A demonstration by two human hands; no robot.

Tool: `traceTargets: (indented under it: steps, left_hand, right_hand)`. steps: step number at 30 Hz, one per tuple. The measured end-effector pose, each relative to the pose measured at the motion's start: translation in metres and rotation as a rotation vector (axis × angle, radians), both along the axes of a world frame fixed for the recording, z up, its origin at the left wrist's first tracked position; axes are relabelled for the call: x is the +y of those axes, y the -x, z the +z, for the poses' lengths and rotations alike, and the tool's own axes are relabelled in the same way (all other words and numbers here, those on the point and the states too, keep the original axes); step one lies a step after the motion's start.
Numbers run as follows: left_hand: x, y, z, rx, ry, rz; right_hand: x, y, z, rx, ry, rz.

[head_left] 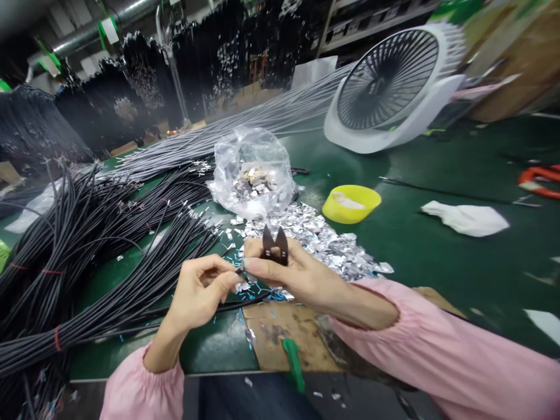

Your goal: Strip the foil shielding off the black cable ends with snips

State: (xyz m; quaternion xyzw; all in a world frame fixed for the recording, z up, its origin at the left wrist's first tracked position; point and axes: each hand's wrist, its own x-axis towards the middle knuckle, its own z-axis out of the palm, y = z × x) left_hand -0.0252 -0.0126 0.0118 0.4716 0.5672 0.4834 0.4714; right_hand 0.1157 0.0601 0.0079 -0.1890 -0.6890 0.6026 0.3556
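My left hand (199, 291) pinches the end of a black cable (238, 270) between thumb and fingers. Close beside it, my right hand (289, 265) holds thread snips (275, 245) in its palm, blades apart and pointing away from me. Its thumb and forefinger meet at the cable end; what they pinch there is too small to make out. Beneath the hands lie silver foil scraps (324, 239) and short blue wire bits (273, 294). Bundles of black cables (144, 274) stretch along my left.
A clear plastic bag (254, 169) of scraps stands behind the hands. Further right are a yellow bowl (352, 204), a white fan (389, 87), a crumpled white piece (466, 217) and orange-handled scissors (540, 179). Grey cables (262, 116) cross the back; a wooden board (293, 335) lies in front.
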Motion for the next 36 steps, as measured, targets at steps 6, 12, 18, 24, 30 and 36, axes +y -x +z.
traceTargets:
  steps: [6, 12, 18, 24, 30, 36]
  left_hand:
    - [0.005, -0.005, -0.016, 0.206, -0.242, 0.239]
    - [0.004, 0.000, -0.003, 0.151, -0.151, 0.045]
    - [0.001, 0.006, -0.001, 0.206, -0.140, 0.038]
    - [-0.001, 0.002, -0.005, 0.274, -0.150, 0.121]
    - [0.001, 0.001, 0.001, 0.210, -0.116, -0.023]
    - [-0.001, -0.008, -0.010, 0.175, -0.056, 0.110]
  right_hand:
    - [-0.005, 0.003, 0.003, -0.025, 0.084, -0.113]
    - [-0.002, 0.002, 0.007, -0.006, -0.010, -0.149]
    - [0.007, -0.004, 0.001, 0.155, -0.005, -0.542]
    - [0.001, -0.001, 0.001, -0.096, -0.589, -0.317]
    - [0.000, -0.003, 0.001, -0.039, -0.431, -0.118]
    - [0.000, -0.010, -0.005, -0.197, -0.966, -0.675]
